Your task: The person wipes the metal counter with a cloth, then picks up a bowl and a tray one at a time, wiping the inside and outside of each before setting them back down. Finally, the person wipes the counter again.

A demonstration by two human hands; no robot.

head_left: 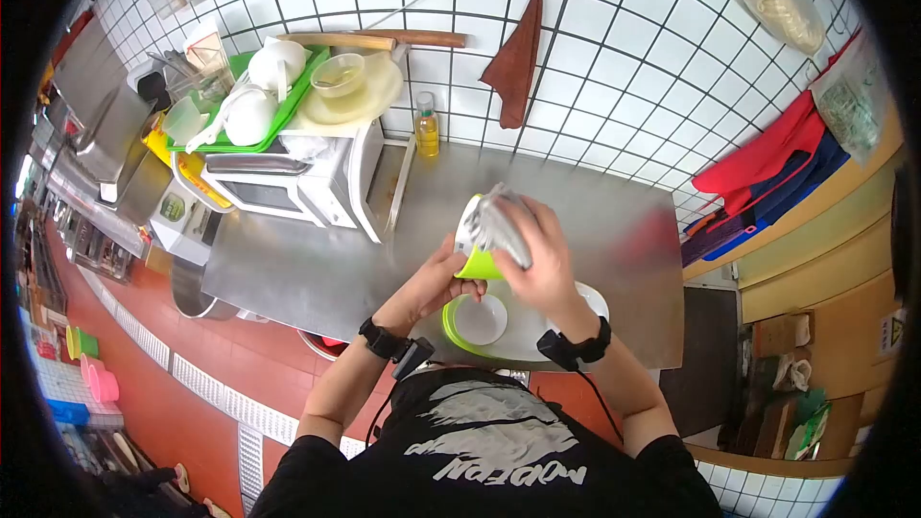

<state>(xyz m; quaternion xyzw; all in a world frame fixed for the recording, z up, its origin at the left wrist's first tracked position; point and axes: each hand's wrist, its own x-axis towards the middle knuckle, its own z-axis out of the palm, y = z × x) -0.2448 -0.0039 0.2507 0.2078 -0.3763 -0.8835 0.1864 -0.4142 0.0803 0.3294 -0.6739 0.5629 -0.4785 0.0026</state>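
Note:
My left hand (437, 278) grips a green-and-white bowl (478, 267) by its lower edge, holding it tilted above the metal table (624, 259). In my right hand (547, 269) is a bunched grey cloth (495, 227), pressed against the bowl's upper part. My right fingers curl around the cloth, and it hides much of the bowl. Directly below my hands, a green-rimmed bowl (480, 320) with a white inside sits near the table's front edge. A white dish (593, 301) shows partly behind my right wrist.
At the back left, a white microwave (331, 177) carries a green tray (297, 101) with white ladle-like items, plus a clear tub (338, 77). A bottle of yellow liquid (427, 127) stands by the wall. A brown cloth (518, 62) hangs from a hook.

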